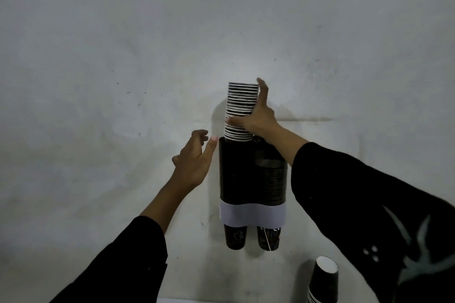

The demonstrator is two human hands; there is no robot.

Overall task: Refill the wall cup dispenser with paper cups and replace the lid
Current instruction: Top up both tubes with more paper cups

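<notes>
A black two-tube cup dispenser (251, 179) with a pale band hangs on the wall, a cup poking out below each tube. A stack of black paper cups with white rims (240, 103) stands in the top of the left tube, most of it sticking out above. My right hand (258, 115) is wrapped around this stack, thumb across its front. My left hand (194, 160) hovers open just left of the dispenser, a fingertip touching or nearly touching the left tube's top edge. No lid shows in view.
A second stack of black paper cups (323, 278) stands at the lower right, its white inside facing up. The grey wall (123, 56) fills the background. A pale surface edge shows at the bottom.
</notes>
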